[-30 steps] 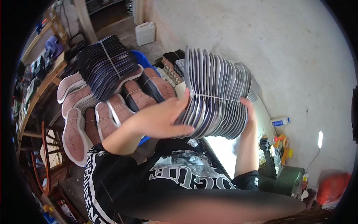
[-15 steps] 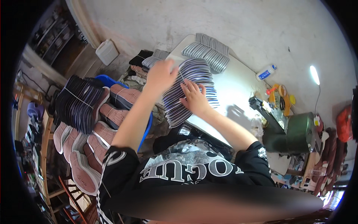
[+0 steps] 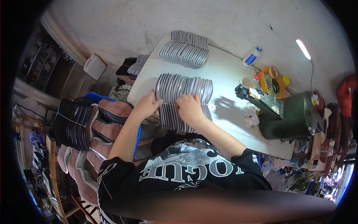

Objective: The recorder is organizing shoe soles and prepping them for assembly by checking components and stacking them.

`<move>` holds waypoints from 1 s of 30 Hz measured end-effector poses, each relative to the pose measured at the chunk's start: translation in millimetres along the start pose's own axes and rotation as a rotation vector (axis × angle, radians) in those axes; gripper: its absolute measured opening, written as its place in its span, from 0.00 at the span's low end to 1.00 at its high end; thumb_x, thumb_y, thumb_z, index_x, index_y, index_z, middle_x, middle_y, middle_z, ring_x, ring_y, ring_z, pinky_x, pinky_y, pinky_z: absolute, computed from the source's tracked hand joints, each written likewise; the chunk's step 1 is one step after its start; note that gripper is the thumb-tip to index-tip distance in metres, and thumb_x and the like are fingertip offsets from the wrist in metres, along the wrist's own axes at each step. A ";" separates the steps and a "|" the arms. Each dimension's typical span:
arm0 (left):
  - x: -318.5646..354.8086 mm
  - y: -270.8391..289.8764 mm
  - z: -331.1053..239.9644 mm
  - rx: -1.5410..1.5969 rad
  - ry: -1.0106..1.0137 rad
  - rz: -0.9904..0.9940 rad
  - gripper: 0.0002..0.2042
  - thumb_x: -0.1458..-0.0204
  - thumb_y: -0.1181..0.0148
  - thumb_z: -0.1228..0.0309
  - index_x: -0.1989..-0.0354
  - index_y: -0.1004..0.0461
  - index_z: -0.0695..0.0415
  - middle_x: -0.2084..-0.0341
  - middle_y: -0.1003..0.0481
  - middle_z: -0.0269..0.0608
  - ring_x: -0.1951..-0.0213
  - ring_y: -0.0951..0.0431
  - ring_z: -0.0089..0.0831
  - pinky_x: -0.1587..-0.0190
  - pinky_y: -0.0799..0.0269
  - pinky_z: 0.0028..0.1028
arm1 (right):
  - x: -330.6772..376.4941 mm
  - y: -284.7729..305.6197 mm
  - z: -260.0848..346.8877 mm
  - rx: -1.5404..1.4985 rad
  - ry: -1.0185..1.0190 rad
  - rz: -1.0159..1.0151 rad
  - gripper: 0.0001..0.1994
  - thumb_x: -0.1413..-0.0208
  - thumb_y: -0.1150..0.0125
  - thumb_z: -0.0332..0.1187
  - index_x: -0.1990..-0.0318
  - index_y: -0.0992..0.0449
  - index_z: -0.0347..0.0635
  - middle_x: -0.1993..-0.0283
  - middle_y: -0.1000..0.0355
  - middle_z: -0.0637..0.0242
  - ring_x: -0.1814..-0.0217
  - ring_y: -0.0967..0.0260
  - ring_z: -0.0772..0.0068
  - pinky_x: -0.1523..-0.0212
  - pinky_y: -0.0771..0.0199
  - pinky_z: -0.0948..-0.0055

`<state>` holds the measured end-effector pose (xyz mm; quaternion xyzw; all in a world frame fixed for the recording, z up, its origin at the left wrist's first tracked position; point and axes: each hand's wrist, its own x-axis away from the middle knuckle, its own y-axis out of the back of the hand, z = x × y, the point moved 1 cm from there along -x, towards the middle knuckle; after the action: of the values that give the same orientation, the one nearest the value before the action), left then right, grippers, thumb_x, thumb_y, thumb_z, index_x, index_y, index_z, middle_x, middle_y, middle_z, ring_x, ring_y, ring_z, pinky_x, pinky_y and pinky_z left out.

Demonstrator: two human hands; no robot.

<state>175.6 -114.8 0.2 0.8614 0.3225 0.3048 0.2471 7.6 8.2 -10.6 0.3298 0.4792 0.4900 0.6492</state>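
A row of thin grey shoe soles stands on edge, packed together, near the front edge of the white table. A thin string runs across the middle of the row. My left hand grips the row's left end, its thumb and a finger a little apart at the outermost sole. On top of the row rests my right hand, fingers curled down beside the string. Whatever those fingertips pinch is hidden beneath them.
Another tied bundle of grey soles lies at the table's back. To the right are a white-and-blue bottle, a yellow basket, a green machine and a lit lamp. Pinkish soles and a dark bundle pile up at left.
The row of soles has turned and straightened, and it stands farther from the back bundle. My left hand has come down to its left end; my right hand's spread fingers have curled.
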 end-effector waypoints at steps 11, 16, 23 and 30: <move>-88.2 -85.8 -126.0 -0.406 -1.487 -0.109 0.17 0.51 0.41 0.56 0.61 0.24 0.58 0.60 0.26 0.45 0.45 0.33 0.43 0.39 0.44 0.46 | 36.2 -9.5 40.6 -0.181 0.161 0.319 0.09 0.52 0.41 0.37 0.71 0.29 0.41 0.81 0.29 0.57 0.78 0.28 0.54 0.73 0.29 0.59; -106.8 -92.2 -135.5 -0.582 -1.220 0.230 0.18 0.50 0.44 0.53 0.72 0.24 0.57 0.65 0.26 0.40 0.49 0.32 0.39 0.42 0.44 0.42 | 97.4 31.9 -4.3 -0.247 0.094 0.360 0.05 0.51 0.42 0.35 0.69 0.26 0.45 0.80 0.28 0.61 0.76 0.27 0.56 0.74 0.28 0.59; -127.2 -83.1 -140.1 -0.513 -1.143 0.314 0.16 0.52 0.42 0.54 0.75 0.25 0.57 0.68 0.27 0.38 0.52 0.34 0.38 0.47 0.44 0.37 | 120.9 60.1 -6.7 -0.281 0.044 0.426 0.09 0.49 0.41 0.36 0.61 0.24 0.48 0.72 0.25 0.65 0.71 0.26 0.61 0.71 0.26 0.64; -134.7 -67.7 -139.5 -0.394 -1.086 0.390 0.16 0.51 0.41 0.55 0.76 0.27 0.57 0.69 0.28 0.39 0.52 0.34 0.36 0.46 0.44 0.36 | 122.1 67.0 2.4 -0.208 0.068 0.468 0.07 0.49 0.46 0.37 0.64 0.26 0.49 0.73 0.26 0.68 0.70 0.25 0.63 0.73 0.26 0.65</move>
<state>-28.9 -132.6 5.4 0.8751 -0.0757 -0.0846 0.4704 -4.2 144.8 13.7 0.3466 0.3585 0.6842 0.5322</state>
